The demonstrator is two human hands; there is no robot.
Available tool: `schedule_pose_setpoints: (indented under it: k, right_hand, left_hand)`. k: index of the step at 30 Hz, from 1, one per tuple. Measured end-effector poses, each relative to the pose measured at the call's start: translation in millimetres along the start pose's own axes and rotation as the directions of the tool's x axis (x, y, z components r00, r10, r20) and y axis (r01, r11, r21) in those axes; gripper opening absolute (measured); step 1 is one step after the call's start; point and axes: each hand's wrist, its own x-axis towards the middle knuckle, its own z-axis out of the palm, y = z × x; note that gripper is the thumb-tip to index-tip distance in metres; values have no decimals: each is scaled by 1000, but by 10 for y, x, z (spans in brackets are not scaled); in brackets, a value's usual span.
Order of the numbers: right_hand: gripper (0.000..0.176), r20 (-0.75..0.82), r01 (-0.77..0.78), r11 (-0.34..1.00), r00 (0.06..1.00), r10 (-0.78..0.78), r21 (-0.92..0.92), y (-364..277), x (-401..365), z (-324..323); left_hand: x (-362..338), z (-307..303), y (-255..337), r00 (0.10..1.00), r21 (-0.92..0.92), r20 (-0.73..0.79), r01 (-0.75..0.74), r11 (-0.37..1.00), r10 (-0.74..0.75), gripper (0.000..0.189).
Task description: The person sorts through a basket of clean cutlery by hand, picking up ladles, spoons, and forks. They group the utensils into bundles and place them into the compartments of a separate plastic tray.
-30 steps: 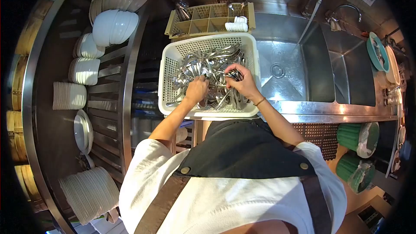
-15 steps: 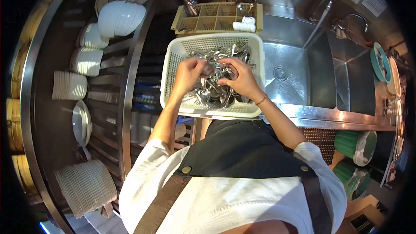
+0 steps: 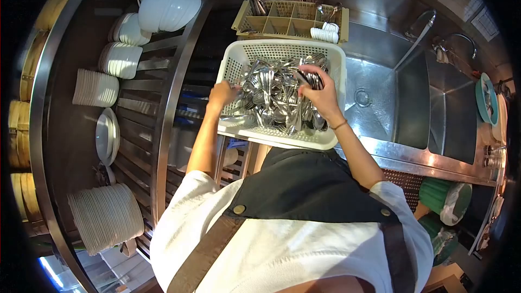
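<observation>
A white perforated plastic basket sits at the sink's left edge, filled with a heap of steel cutlery. My left hand is at the basket's left side, fingers closed among the spoons there. My right hand is over the right half of the heap and grips a bunch of cutlery, handles sticking up. Behind the basket stands a beige compartmented cutlery holder with a few utensils and white spoons in it.
Steel double sink with taps lies to the right. On the left a metal rack carries stacked white bowls, plates and small dishes. Green bins stand at lower right.
My left hand has moved from the middle of the heap to the basket's left side. My right hand has shifted right with its bunch of cutlery. The view has tilted slightly.
</observation>
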Motion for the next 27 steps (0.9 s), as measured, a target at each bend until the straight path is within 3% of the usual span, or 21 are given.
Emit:
schedule_pose_setpoints:
  k: [1,2,4,6,9,13,15,17,20,21,23,24,26,27]
  right_hand:
    - [42,21,-75,997,997,76,-33,56,-58,-23]
    - [42,33,36,988,999,-31,-150,120,-102,-20]
    - [42,81,70,974,995,-54,-216,109,-223,-6]
    - [46,155,195,933,976,-154,-301,129,-276,29]
    - [44,194,124,970,977,-84,-208,225,-335,43]
    - [42,167,108,970,983,-72,-216,224,-351,9]
    - [40,98,58,975,994,-38,-213,254,-310,-46]
    - [39,56,80,982,996,-71,-174,232,-291,-77]
    - [40,-17,-34,996,999,32,-84,214,-263,-134]
    - [40,-25,-31,996,999,29,-83,135,-252,-122]
    - [42,-43,94,980,994,-103,-175,-93,-194,-72]
    - [44,-29,85,986,996,-90,-140,-107,-138,-96]
    - [45,-20,107,992,994,-109,-74,-202,-15,-63]
    - [47,-13,129,992,992,-129,-4,-239,51,-58]
  left_hand:
    - [-20,126,-47,1000,91,24,9,996,-11,50]
    - [-16,223,-52,996,64,77,38,997,-43,51]
    - [23,435,-87,988,36,134,72,997,-76,53]
    - [94,672,-166,987,-296,5,157,942,-163,49]
    - [321,886,-432,970,-421,-94,164,892,-222,43]
    - [-92,37,-158,940,-331,-277,100,938,-198,21]
    - [-167,-129,-166,931,-376,-342,-10,926,-129,15]
    - [-206,-145,-185,846,-118,-517,-226,967,134,15]
    - [-382,-446,62,839,-236,-534,-262,936,101,14]
    - [-388,-510,139,771,-239,-617,-375,896,158,14]
    - [-527,-819,424,757,-337,-569,-571,748,321,17]
    - [-547,-894,527,758,-339,-568,-571,748,321,17]
    - [-513,-990,744,614,-333,-448,-789,517,650,19]
    - [-528,-987,894,605,-381,-394,-792,477,691,17]
